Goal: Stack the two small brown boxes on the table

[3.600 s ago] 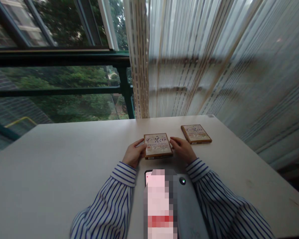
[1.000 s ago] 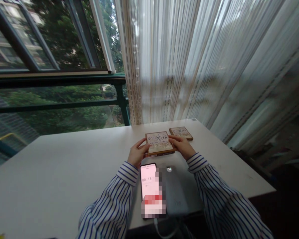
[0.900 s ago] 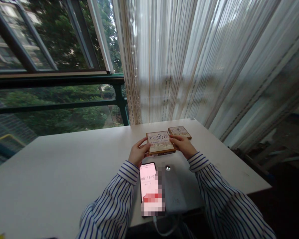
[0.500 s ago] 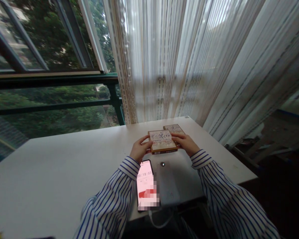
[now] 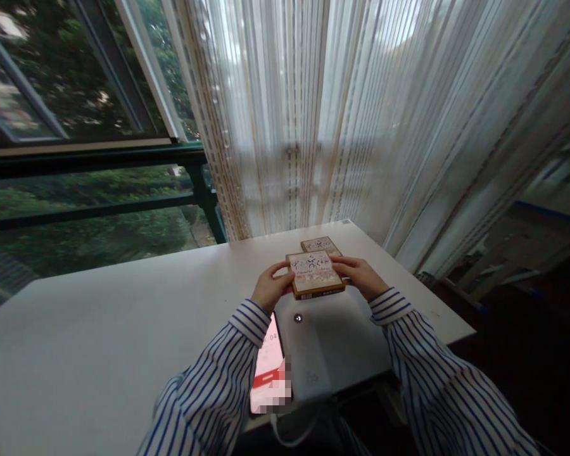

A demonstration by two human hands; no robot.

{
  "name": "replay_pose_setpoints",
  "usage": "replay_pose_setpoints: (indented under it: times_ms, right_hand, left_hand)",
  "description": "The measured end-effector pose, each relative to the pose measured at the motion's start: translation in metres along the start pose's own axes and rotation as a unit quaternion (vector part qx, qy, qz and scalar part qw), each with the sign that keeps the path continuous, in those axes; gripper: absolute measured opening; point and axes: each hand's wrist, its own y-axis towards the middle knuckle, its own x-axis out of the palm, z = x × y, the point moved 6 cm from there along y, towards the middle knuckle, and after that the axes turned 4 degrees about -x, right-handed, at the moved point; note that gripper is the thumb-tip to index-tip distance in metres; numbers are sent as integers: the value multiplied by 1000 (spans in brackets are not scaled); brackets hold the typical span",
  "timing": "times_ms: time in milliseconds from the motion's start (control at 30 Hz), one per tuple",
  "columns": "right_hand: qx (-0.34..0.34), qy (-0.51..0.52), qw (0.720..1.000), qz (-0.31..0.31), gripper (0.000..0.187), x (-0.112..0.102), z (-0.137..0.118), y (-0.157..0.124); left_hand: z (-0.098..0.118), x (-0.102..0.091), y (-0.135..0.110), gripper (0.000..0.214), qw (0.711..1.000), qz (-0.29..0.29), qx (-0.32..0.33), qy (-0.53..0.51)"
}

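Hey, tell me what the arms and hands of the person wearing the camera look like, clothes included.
The left sleeve and right sleeve are long and loose, pale with thin dark blue stripes, ending in striped cuffs. The left hand and right hand are bare, without gloves.

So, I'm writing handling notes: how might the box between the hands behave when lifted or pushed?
The held box is probably stiff: its edges look straight though gripped at both sides. Being flat and sharp-cornered, it seems unlikely to roll or tip. Its weight is hard to judge, since the inside is hidden.
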Motion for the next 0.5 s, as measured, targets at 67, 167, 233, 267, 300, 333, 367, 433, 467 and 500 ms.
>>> replay_pose_setpoints:
  times_ms: [67, 167, 233, 267, 300, 333, 367, 433, 467, 500]
  right_hand:
    - [4, -2, 1000, 2, 35, -6, 3, 0]
    - [9, -4, 1000, 2, 36, -15, 9, 1]
    - [12, -1, 1000, -2, 36, -20, 14, 1]
    - [15, 1, 1000, -4, 37, -22, 17, 2]
    - [17, 3, 1000, -5, 37, -25, 19, 2]
    - [20, 5, 1000, -5, 37, -27, 22, 3]
    - [23, 6, 1000, -4, 37, -30, 25, 4]
    - [28, 8, 1000, -3, 38, -35, 30, 4]
    - [29, 10, 1000, -3, 38, -38, 33, 4]
    - [29, 11, 999, -3, 38, -40, 34, 4]
  left_hand:
    - [-4, 6, 3, 38, 1000, 0, -8, 9]
    - [-9, 15, 7, 35, 1000, -2, -19, 25]
    - [-12, 20, 10, 33, 999, -1, -27, 34]
    - [-13, 23, 11, 32, 999, -1, -29, 40]
    - [-14, 26, 13, 31, 998, 0, -32, 47]
    - [-15, 28, 14, 30, 998, 0, -34, 54]
    - [-16, 31, 16, 30, 998, -1, -36, 61]
    - [-17, 35, 18, 29, 997, -3, -44, 68]
    - [-19, 38, 19, 29, 996, -5, -50, 70]
    - [-20, 40, 20, 28, 996, -8, -56, 71]
